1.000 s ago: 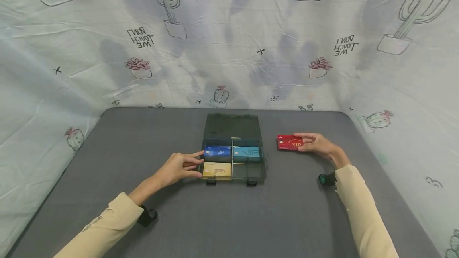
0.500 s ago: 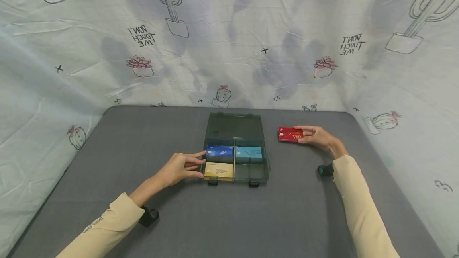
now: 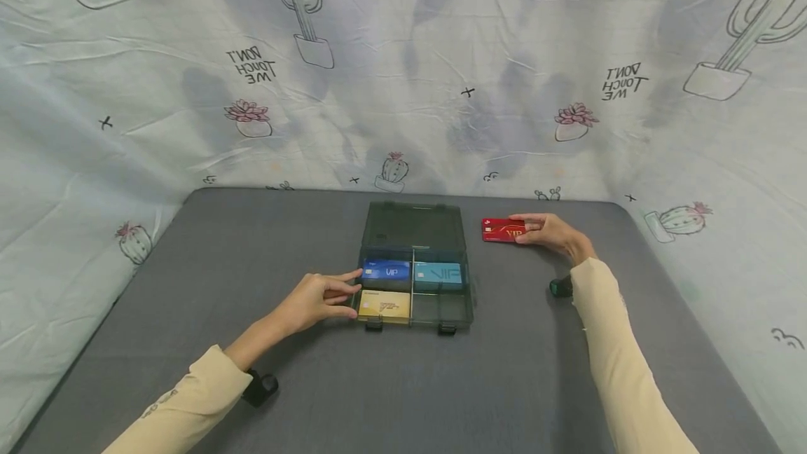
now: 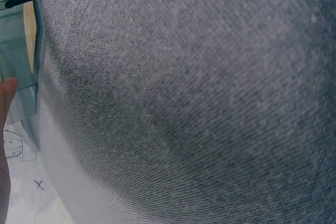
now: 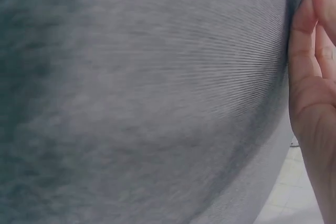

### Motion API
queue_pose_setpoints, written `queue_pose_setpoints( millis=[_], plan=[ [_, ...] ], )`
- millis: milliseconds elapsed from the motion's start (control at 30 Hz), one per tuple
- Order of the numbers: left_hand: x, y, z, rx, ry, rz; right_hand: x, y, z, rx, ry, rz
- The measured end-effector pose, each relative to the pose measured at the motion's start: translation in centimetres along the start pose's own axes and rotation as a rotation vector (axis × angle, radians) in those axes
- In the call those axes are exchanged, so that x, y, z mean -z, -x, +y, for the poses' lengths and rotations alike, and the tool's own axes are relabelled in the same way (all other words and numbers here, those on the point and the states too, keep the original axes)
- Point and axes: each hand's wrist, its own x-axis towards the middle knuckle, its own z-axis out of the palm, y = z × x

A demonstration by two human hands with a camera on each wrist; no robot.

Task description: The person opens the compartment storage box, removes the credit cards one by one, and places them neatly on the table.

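A dark translucent plastic box (image 3: 441,307) stands with its lid (image 3: 412,226) raised at the back. Dividers split it into compartments: a blue VIP card (image 3: 386,270) at back left, a light-blue VIP card (image 3: 438,273) at back right, a gold card (image 3: 384,305) at front left, and no card at front right. My left hand (image 3: 315,298) rests its extended fingertips and thumb along the box's left side. To the right of the box, my right hand (image 3: 547,231) pinches the right end of a red VIP card (image 3: 501,230) between thumb and fingers.
The grey cloth-covered table (image 3: 403,384) runs back to a hanging fabric (image 3: 353,111) printed with cacti. Two black latches (image 3: 447,328) stick out at the box's front. Each wrist wears a dark camera mount (image 3: 260,388).
My right hand has moved away from me and slightly left with the red card. The left hand stays at the box's side. The view has shifted slightly.
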Motion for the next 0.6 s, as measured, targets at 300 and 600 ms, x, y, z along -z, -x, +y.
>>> queue_pose_setpoints(
  millis=[300, 600],
  plan=[
    [-0.2, 0.0, -0.1, 0.006, -0.014, -0.004, 0.2, -0.4, -1.1, -0.040, 0.119, -0.004],
    [0.1, 0.0, -0.2, -0.005, 0.007, 0.004, -0.3, -1.3, -2.0, -0.019, 0.230, -0.007]
  ],
)
